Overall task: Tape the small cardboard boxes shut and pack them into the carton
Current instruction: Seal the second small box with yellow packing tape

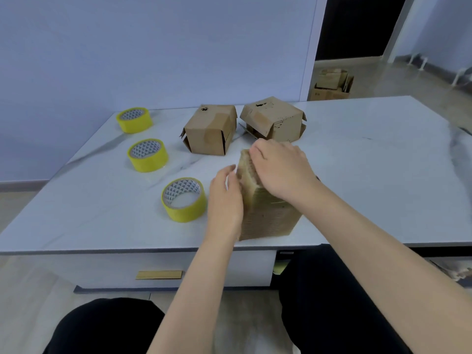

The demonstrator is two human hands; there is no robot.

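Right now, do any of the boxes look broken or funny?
Yes. The far left box and the far right box each have a ragged hole torn in the top, and their side flaps hang loose.

A plain pale wall (pixel 127 47) fills the left and centre of the view, lit evenly with a cool bluish cast. In front of it stands a white table (pixel 370 175) with a marble-veined top and a drawer bearing a gold handle (pixel 159 274). At the upper right a dark doorway (pixel 357 26) opens onto a glossy floor (pixel 398 80). A baseboard (pixel 23 185) runs along the wall's foot.
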